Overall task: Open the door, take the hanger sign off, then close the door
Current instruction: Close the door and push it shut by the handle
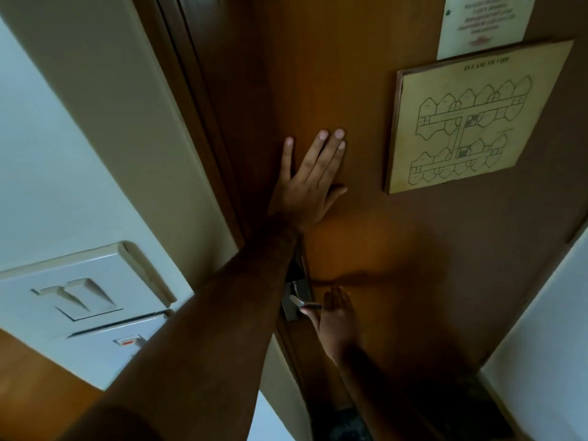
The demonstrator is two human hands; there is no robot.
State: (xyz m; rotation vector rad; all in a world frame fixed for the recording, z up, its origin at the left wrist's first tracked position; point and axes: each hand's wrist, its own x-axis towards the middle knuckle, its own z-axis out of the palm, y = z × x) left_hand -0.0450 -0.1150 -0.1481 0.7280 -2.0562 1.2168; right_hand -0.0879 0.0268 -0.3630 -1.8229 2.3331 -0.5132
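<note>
Door point(366, 249) looks shut in its frame, fire-plan plaque point(477, 122) at upper right. Left hand point(310, 189) presses flat on the panel, fingers point(321, 154) spread apart; right hand point(337, 316), fingers loose & open, hovers by the lever handle point(304, 303). Hanger sign not in view. Risk: pushing w/ left while the latch isn't seated, so the door springs back.

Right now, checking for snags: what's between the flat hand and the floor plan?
Only bare door separates the left hand from the floor plan, per the head view.
</note>
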